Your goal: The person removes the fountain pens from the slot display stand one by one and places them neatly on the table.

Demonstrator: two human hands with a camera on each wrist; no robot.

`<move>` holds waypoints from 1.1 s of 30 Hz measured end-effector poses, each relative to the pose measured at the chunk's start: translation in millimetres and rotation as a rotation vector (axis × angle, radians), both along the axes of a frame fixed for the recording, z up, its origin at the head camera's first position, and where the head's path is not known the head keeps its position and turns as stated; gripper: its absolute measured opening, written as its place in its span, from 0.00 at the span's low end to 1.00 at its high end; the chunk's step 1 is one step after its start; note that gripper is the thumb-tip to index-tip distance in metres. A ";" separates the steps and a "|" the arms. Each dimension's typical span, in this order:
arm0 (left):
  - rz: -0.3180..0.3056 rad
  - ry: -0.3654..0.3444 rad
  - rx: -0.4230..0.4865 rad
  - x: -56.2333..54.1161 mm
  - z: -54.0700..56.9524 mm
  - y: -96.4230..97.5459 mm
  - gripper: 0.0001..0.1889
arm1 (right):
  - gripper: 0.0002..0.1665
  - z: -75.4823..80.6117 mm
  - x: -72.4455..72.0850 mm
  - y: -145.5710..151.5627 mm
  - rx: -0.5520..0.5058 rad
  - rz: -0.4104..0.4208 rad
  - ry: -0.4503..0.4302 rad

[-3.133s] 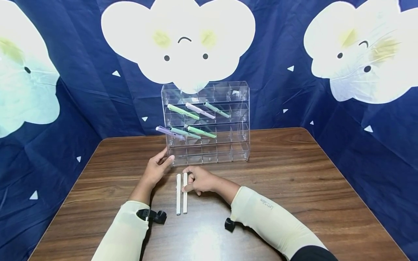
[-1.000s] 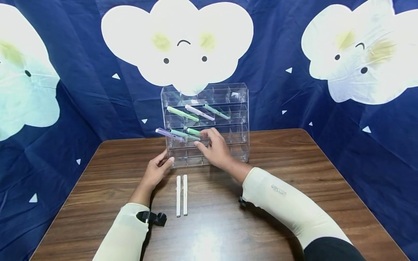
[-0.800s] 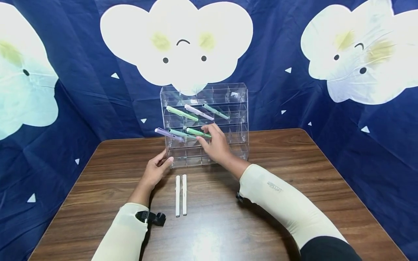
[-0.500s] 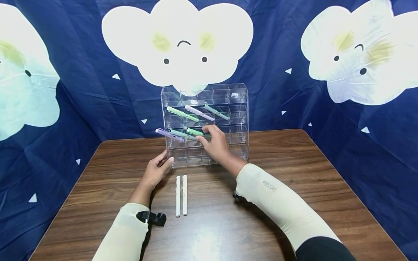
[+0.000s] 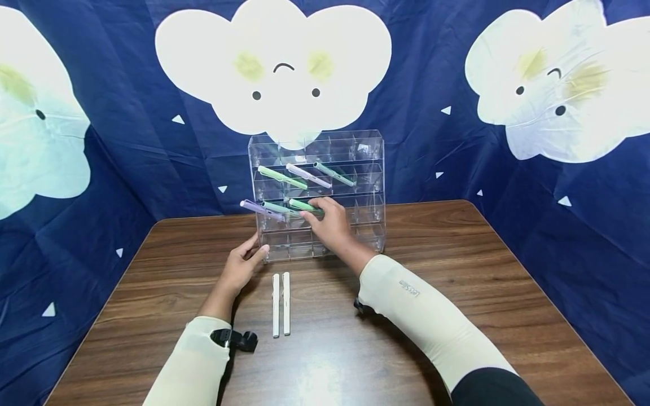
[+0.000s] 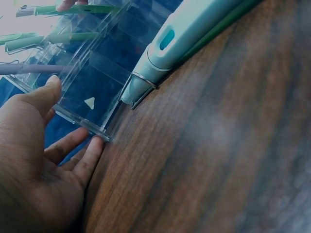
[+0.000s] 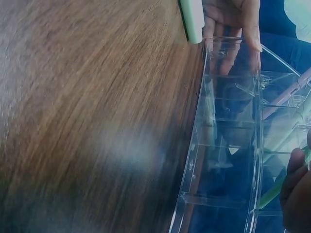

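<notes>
A clear acrylic pen rack (image 5: 373, 211) stands on the table, tilted pens lying across its two middle tiers. At its lower left corner my left hand (image 5: 241, 267) holds the side, thumb toward the front and fingers along the lower edge. My right hand (image 5: 332, 225) reaches into the second tier from the bottom. Its thumb and forefinger pinch a green pen (image 5: 298, 204) by the barrel, whose far end the hand hides. Left of that pen lie a teal pen (image 5: 274, 208) and a purple pen (image 5: 250, 205). In the right wrist view, curled fingers (image 7: 295, 177) overlap the green barrel.
Two white pens (image 5: 276, 304) lie side by side on the wooden table (image 5: 406, 316) in front of the rack. The tier above bears a light green pen (image 5: 276, 175), a lilac pen (image 5: 304, 173) and a dark teal pen (image 5: 332, 173). Blue cloth (image 5: 431, 152) hangs behind.
My right hand has left the white pens on the table and risen to the green pen, then shifted slightly left along it. My left hand has stayed at the rack's corner.
</notes>
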State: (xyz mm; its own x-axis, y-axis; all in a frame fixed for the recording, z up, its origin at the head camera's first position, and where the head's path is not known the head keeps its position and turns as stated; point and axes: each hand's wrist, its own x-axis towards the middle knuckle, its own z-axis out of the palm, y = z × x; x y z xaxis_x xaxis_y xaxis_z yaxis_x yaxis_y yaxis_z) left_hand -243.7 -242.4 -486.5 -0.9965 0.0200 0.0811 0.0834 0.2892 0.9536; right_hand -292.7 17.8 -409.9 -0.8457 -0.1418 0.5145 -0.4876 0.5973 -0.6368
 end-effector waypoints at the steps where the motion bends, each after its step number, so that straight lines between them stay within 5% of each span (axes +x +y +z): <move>1: -0.001 -0.003 -0.001 0.3 0.0 -0.4 0.33 | 0.22 -0.1 0.0 -0.7 -0.008 0.003 -0.003; 33: -0.004 0.004 -0.021 -2.7 -2.1 -2.8 0.33 | 0.10 14.8 -0.1 -6.7 -0.082 -0.016 -0.051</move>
